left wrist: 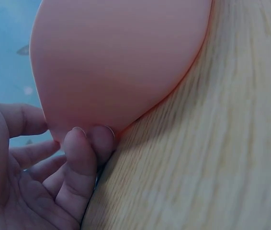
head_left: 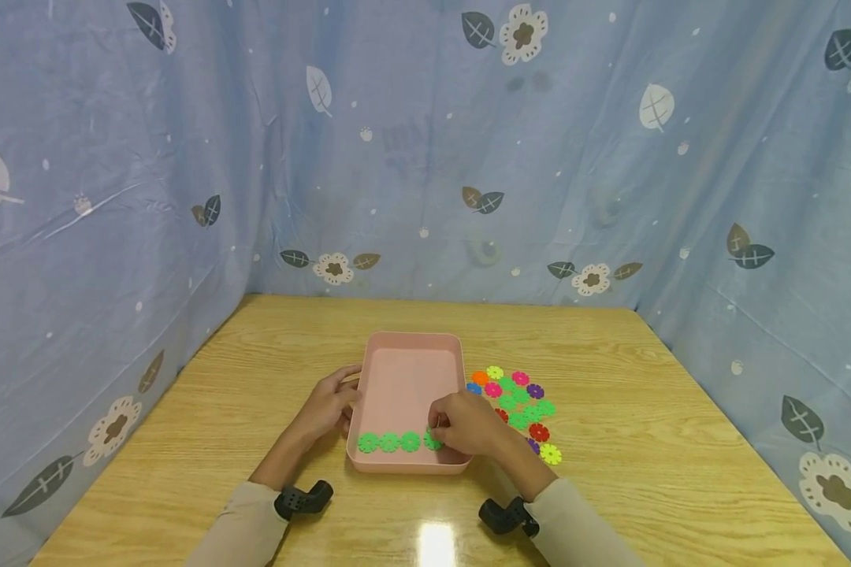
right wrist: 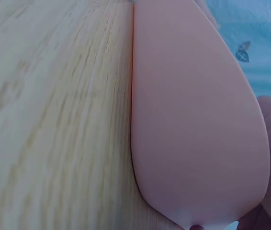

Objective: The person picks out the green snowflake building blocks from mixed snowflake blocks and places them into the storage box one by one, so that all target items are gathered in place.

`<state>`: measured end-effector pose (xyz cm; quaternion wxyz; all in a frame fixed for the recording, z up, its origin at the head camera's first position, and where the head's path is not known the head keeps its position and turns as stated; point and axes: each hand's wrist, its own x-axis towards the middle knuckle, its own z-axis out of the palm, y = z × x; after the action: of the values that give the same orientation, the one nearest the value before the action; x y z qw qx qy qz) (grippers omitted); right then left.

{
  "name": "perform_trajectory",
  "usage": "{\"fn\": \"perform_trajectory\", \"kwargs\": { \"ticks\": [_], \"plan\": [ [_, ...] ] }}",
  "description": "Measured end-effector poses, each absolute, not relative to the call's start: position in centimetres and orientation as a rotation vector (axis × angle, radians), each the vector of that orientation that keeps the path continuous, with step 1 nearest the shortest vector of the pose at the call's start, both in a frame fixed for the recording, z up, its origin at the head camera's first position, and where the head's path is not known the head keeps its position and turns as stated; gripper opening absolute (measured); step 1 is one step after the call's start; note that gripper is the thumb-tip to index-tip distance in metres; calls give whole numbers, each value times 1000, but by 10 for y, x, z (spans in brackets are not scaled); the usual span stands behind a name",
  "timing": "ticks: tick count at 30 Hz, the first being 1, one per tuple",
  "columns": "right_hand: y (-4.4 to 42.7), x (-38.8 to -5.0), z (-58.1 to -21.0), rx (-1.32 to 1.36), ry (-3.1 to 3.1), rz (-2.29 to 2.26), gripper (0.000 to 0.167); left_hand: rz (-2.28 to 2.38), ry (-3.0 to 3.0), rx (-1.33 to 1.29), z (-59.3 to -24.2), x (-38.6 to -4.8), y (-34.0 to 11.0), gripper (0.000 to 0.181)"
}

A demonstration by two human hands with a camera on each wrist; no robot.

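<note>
The right hand [head_left: 464, 421] is inside the pink tray [head_left: 409, 370], near its right wall, at the end closest to the person. Its thumb and first finger come close together on the fourth green piece [head_left: 431, 442], and they seem to pinch it (the wrist camera sees mostly tray wall, so the very tips are hard to check). The piece sits low in the tray, to the left of the hand and just under the fingertips. It is round and flat, with little notches, so no side of it is longer than another.

Three green pieces [head_left: 389, 442] lie to the left of it, in a straight row that runs from left to right, along the tray's short near wall. The fourth piece is level with that row, at its right end. The tray's long side points away from the person.

The left hand [head_left: 326, 405] is outside the tray, at its left wall. Its fingers are bent and touch the tray, but I cannot tell if they grip it or just rest there. The right hand is much nearer the row's right end, and nearer the loose pieces [head_left: 532, 413] on the table [head_left: 681, 441], right of the tray.
</note>
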<state>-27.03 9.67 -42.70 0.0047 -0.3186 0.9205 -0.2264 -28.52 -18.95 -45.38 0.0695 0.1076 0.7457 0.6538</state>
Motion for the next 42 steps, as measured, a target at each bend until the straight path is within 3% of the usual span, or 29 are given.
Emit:
{"fn": "perform_trajectory", "kwargs": {
  "ticks": [15,42],
  "plan": [
    [91,-271,-424,-1011,2941,-519,16,1946,2268,337,-453,-285,-190,59],
    [95,-270,-420,-983,2929,-668,20,1941,2301,307,-454,-286,-188,58]
  ]
}}
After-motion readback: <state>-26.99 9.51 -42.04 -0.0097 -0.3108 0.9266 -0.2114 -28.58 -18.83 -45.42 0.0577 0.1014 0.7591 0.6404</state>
